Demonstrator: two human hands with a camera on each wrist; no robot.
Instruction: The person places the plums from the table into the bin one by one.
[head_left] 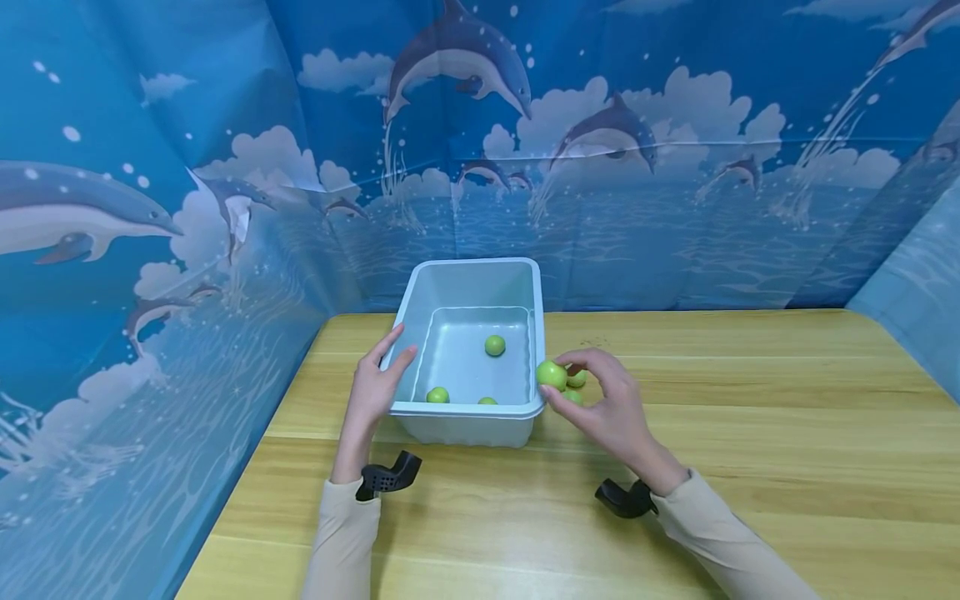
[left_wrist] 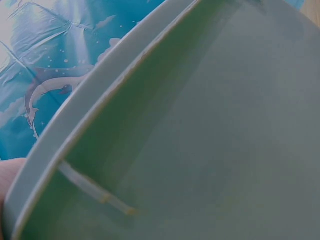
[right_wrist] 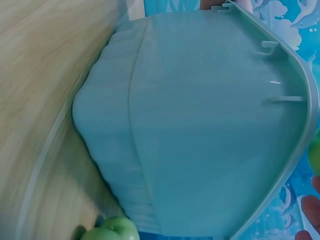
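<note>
A pale blue-grey plastic bin [head_left: 465,428] stands on the table. My left hand [head_left: 372,385] holds its left rim, with the thumb over the inner side and the fingers outside. Between thumb and fingertips, my right hand [head_left: 611,408] pinches a round green fruit [head_left: 551,375] beside the right rim. Inside the bin lie three similar fruits: one farther back [head_left: 494,345], one near the front left [head_left: 438,395], and one partly hidden by the front rim [head_left: 487,401]. More green fruits [right_wrist: 111,230] rest on the table beside the bin, partly behind the right hand in the head view.
The wooden table [head_left: 750,433] extends to the right of the bin and toward the front. A blue dolphin-print sheet [head_left: 675,208] rises behind the table and along its left side. Each wrist carries a black camera mount [head_left: 392,473].
</note>
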